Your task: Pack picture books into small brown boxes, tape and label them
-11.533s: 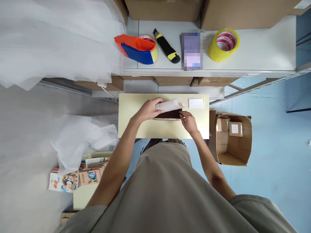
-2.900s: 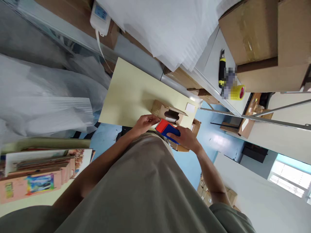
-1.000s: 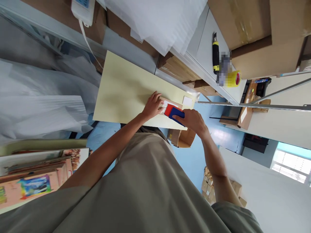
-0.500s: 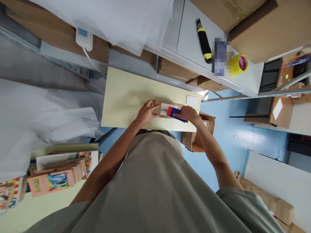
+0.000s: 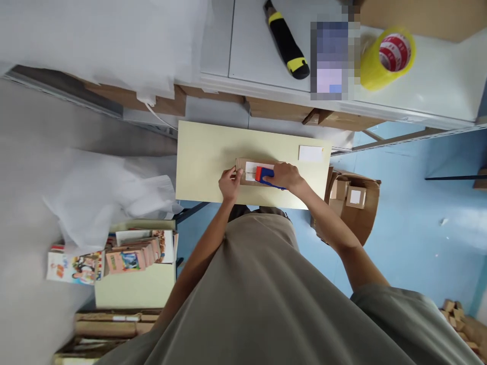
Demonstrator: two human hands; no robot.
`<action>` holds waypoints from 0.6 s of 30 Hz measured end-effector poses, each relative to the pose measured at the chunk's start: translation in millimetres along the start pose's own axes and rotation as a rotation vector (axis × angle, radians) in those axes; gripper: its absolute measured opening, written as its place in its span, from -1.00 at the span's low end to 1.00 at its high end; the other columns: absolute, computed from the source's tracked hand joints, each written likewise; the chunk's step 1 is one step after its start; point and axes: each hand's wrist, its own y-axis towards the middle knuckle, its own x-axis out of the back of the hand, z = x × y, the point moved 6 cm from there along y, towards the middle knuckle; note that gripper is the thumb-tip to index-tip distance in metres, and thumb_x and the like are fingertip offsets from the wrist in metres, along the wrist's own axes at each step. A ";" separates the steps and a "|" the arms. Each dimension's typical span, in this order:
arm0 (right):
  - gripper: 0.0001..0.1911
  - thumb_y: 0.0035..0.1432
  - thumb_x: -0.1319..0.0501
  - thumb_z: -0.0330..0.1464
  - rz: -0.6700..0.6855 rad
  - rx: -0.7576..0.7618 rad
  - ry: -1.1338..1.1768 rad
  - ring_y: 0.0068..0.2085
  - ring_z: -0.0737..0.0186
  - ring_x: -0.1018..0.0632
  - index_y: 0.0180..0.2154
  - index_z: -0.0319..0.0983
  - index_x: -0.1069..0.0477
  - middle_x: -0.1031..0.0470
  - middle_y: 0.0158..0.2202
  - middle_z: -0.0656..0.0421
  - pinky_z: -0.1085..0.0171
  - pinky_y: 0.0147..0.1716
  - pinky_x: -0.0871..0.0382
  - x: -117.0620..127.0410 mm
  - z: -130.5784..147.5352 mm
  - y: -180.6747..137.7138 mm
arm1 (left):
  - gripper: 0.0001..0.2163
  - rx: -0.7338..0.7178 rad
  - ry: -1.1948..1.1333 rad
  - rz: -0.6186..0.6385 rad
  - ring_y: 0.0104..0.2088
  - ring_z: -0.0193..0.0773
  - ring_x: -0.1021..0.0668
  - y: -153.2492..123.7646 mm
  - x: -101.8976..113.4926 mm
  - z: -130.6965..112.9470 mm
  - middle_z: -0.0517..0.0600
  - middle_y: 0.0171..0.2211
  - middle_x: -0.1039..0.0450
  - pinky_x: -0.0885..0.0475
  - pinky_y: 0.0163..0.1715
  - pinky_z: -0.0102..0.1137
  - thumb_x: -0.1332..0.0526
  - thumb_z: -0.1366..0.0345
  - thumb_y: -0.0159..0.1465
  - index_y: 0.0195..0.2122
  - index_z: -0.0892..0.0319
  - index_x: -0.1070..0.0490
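Note:
On the pale yellow table [image 5: 205, 152] lies a small flat cardboard box [image 5: 240, 163] with a white label [image 5: 250, 166] on top. My right hand [image 5: 287, 176] grips a blue tape dispenser [image 5: 269, 174] with a red front end, which rests on the box top and hides its right part. My left hand [image 5: 230, 185] is at the box's left end, thumb touching the top edge and fingers bent against it. A thin line runs along the box top from the dispenser toward my left thumb.
A white card [image 5: 311, 153] lies at the table's right end. Above, a shelf [image 5: 251, 50] carries a utility knife [image 5: 287, 45] and yellow packing tape [image 5: 375, 61]. An open carton [image 5: 352, 223] holding small boxes stands right; books [image 5: 129, 256] and white foam sheeting [image 5: 110, 197] are left.
My left hand has drawn back from lying over the box top to its left end. The dispenser stays in my right hand on the box. The camera view has shifted.

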 end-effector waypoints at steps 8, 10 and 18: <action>-0.40 0.45 -0.30 0.12 0.137 0.198 0.196 -0.12 -0.05 -0.77 0.06 -0.28 -0.68 -0.79 -0.14 -0.08 0.18 -0.15 -0.56 16.7 -53.1 -19.7 | -0.57 0.043 0.087 -0.105 -0.06 -0.04 -0.72 2.2 4.2 -6.6 0.15 0.00 -0.73 -0.63 -0.02 -0.23 -0.33 -0.12 0.38 -0.04 0.13 -0.72; -0.34 0.45 -0.27 0.19 0.213 0.175 0.227 -0.27 0.00 -0.75 -0.13 -0.30 -0.71 -0.76 -0.31 -0.05 0.18 -0.21 -0.55 24.5 -94.8 -36.6 | -0.58 0.034 0.104 -0.107 -0.07 -0.05 -0.72 2.4 5.5 -8.0 0.13 -0.02 -0.73 -0.63 0.01 -0.22 -0.33 -0.11 0.38 -0.03 0.12 -0.72; -0.27 0.36 -0.31 0.29 0.196 0.064 0.167 -0.29 -0.05 -0.74 -0.25 -0.29 -0.70 -0.72 -0.38 -0.08 0.13 -0.20 -0.55 24.5 -188.2 -58.5 | -0.56 0.044 0.091 -0.073 -0.07 0.00 -0.72 5.3 -1.8 -9.1 0.18 0.05 -0.72 -0.59 0.08 -0.17 -0.33 -0.05 0.34 0.05 0.16 -0.71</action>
